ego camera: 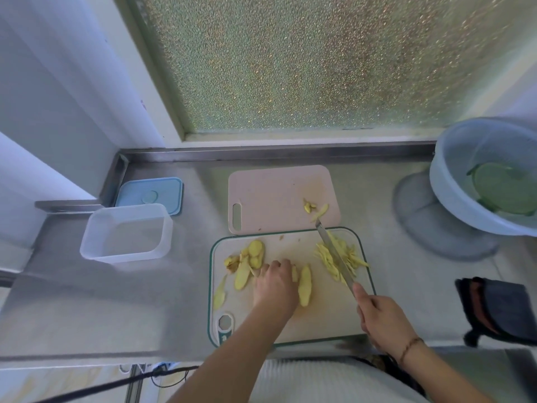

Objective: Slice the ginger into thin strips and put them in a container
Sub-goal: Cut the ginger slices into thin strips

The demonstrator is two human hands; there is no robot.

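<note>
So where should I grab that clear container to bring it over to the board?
Take the clear container by its right short wall, coming from the cutting board side. It stands upright, open and looks empty, its rim gives purchase, and the blue lid behind blocks nothing.

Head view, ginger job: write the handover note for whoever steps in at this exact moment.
Right hand grips the knife, blade lying over the pile of cut strips on the right of the green-rimmed board.
Left hand rests on the ginger slices at mid-board; more slices and trimmings lie to its left.
A few bits sit on the pink board behind.
The clear container, far left on the counter, holds no ginger; its blue lid lies behind it.
Done: one batch in strips. Left: cut the remaining slices, move all strips to the container.
</note>
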